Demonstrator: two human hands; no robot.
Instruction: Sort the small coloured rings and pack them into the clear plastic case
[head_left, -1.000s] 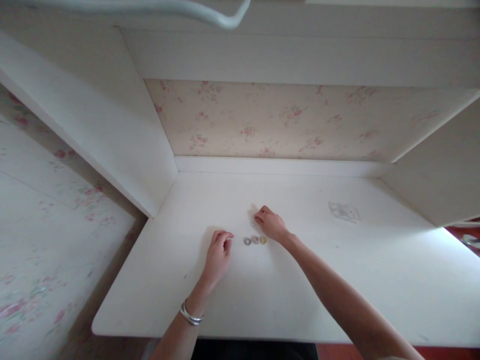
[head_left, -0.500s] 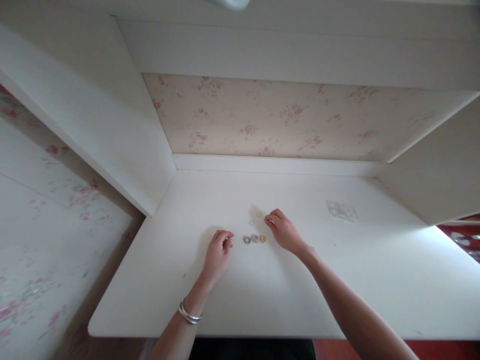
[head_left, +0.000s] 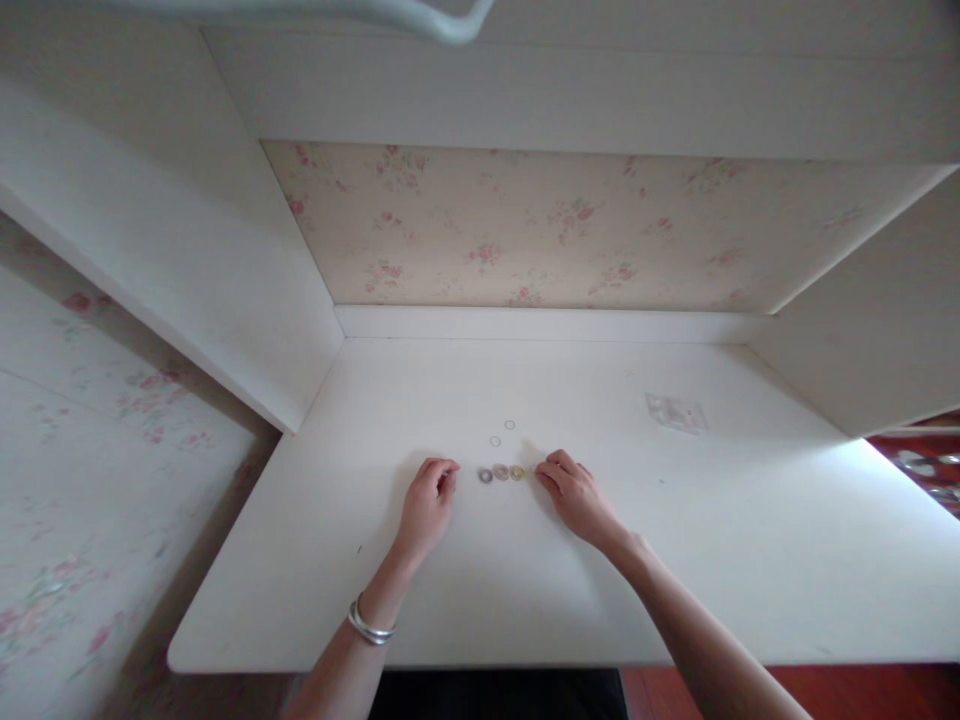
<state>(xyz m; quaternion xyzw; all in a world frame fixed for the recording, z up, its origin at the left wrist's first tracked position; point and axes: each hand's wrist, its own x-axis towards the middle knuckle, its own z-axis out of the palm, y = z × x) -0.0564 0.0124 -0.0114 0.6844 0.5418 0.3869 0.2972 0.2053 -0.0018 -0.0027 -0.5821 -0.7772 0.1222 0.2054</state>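
Three small rings — grey (head_left: 485, 476), pink (head_left: 501, 471), yellow (head_left: 517, 472) — lined up on white bench (head_left: 675, 560); two thin clear rings (head_left: 502, 432) left behind row; left hand (head_left: 424, 503) curled, contents unclear; right hand (head_left: 576, 495) fingertips pinched, touching row's end.

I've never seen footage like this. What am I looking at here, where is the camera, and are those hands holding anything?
No machine here: these are a person's two bare hands, filmed by a camera worn on the head, looking forward and down. That is why the arms reach in from the bottom edge.

The surface is a white desk set in an alcove with flowered wallpaper behind.

In the middle lie three small rings in a row: a grey ring, a pink ring and a yellow ring. Two thin pale rings lie just beyond them. A small clear bag lies farther to the right.

The left hand, with bangles on its wrist, rests curled left of the row. The right hand rests right of it, fingers pinched near the yellow ring. Whether either holds something tiny is too small to tell.
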